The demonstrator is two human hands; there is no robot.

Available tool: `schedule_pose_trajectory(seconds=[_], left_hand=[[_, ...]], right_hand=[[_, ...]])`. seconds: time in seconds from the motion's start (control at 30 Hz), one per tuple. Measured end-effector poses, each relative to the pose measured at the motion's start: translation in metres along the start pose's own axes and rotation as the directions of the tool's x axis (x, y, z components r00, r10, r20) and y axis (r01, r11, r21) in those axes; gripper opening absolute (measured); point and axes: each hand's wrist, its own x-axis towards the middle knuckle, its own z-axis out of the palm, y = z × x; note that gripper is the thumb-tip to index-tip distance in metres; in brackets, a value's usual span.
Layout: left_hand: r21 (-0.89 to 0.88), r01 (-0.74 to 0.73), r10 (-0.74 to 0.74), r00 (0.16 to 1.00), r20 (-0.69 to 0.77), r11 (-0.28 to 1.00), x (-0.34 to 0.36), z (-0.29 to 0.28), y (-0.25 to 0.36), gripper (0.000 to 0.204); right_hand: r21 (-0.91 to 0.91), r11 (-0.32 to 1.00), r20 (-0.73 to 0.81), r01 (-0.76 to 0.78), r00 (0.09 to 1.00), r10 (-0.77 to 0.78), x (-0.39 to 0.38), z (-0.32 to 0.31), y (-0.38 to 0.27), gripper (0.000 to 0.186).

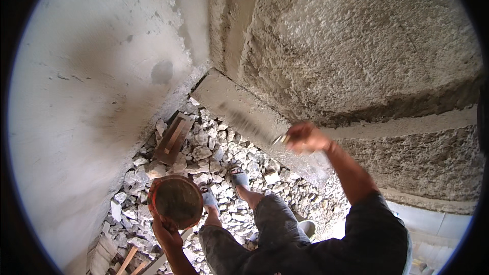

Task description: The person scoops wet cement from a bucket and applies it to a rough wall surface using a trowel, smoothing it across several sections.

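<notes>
My left hand [168,231] grips a round, orange-rimmed container [177,199] with dark grey stuff inside, held over the rubble at lower centre left. My right hand [305,137] is closed on a tool [279,139] with a shiny part by the fingers; the rest is motion-blurred, so I cannot tell its exact kind. It is over a smooth, grey plastered strip [214,89] at the foot of the rough right wall [367,40]. A flat rectangular float [174,137] with a long handle lies on the broken stones left of that strip.
A smooth pale wall [76,122] rises on the left and meets the rough wall in a corner. Broken white stones [201,150] cover the ground around my sandalled feet [239,178]. A pale bucket [307,228] stands behind my leg, and wooden pieces [127,259] lie at lower left.
</notes>
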Motion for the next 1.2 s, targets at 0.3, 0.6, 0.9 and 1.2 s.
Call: schedule_pose_trajectory(seconds=[0.3, 0.6, 0.9, 1.2], left_hand=[[-0.137, 0.087, -0.114, 0.974, -0.197, 0.987, -0.076, -0.025, 0.024, 0.033], [0.028, 0.023, -0.026, 0.993, 0.118, 0.999, -0.103, -0.028, 0.039, 0.036], [0.067, 0.02, -0.051, 0.861, 0.506, 0.998, -0.123, 0.023, 0.113, 0.038], [0.24, -0.053, -0.116, 0.764, 0.635, 0.969, -0.115, 0.014, 0.147, 0.046]], right_hand=[[-0.64, 0.705, -0.612, -0.304, 0.757, -0.229, -0.132, -0.118, -0.305, 0.011], [-0.911, 0.411, -0.058, 0.021, 0.982, -0.178, -0.06, 0.139, -0.213, 0.021], [-0.963, 0.241, 0.057, 0.119, 0.967, -0.248, -0.007, 0.319, -0.165, 0.014], [-0.99, 0.058, -0.14, -0.13, 0.966, -0.22, -0.012, 0.346, -0.214, 0.009]])
